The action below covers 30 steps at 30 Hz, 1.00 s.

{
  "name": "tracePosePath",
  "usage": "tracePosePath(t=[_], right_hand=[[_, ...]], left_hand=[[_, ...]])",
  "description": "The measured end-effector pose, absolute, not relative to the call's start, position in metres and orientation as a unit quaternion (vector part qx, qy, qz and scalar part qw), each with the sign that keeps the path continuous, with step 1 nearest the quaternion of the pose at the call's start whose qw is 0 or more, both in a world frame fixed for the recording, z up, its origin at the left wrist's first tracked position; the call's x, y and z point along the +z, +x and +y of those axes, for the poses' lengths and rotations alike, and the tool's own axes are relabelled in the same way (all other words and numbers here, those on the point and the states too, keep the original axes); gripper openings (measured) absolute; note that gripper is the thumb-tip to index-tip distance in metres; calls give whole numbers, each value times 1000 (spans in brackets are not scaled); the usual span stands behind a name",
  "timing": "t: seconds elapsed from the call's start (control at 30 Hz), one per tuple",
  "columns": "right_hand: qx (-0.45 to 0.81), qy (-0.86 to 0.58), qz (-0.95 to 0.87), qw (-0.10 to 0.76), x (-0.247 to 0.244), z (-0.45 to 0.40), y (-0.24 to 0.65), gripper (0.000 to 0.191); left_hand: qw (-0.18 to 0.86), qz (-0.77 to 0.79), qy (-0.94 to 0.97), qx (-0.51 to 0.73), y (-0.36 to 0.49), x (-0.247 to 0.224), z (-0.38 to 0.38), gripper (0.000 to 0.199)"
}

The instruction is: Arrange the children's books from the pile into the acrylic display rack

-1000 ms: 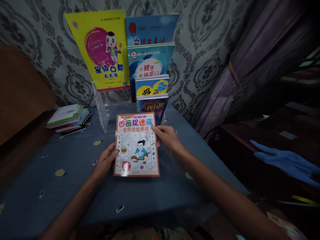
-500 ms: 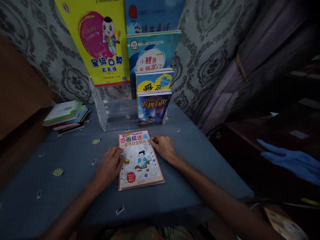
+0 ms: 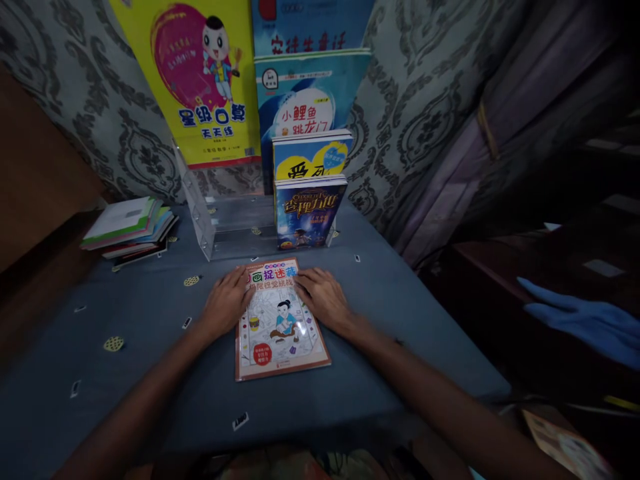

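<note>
The picture book (image 3: 281, 328) lies flat between the clear rack (image 3: 194, 203) and the front edge of the table (image 3: 195, 400); the step in hand looks like steadying it there. The 2 hands rest with fingers extended, apparently gripping nothing: left hand (image 3: 225, 303) over the cover's upper left corner, right hand (image 3: 326, 300) at its upper right. Lifting it would call for fingers curled beneath both side edges, thumbs on top

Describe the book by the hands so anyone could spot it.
On the blue table, before the clear rack, a book lies between the left hand and right hand. Its brown-edged cover shows a seated figure in blue. Unlike the upright books and the stack at left, it lies flat and alone.
</note>
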State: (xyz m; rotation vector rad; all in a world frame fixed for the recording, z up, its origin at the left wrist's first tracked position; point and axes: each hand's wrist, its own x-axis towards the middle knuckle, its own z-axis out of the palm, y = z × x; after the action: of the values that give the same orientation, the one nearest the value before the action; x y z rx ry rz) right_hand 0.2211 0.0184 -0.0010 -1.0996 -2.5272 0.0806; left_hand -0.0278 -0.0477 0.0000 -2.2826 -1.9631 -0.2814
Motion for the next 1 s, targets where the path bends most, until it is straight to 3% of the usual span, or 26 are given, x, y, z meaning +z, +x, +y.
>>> tracePosePath(t=[0.33, 0.8, 1.0], right_hand=[[122, -228, -956, 139, -6, 18, 153, 45], [140, -361, -909, 154, -12, 43, 191, 54], [219, -337, -892, 208, -20, 61, 214, 49]], left_hand=[[93, -639, -753, -128, -24, -10, -44, 46], [84, -635, -758, -120, -25, -9, -43, 46], [52, -632, -765, -115, -32, -14, -44, 51]])
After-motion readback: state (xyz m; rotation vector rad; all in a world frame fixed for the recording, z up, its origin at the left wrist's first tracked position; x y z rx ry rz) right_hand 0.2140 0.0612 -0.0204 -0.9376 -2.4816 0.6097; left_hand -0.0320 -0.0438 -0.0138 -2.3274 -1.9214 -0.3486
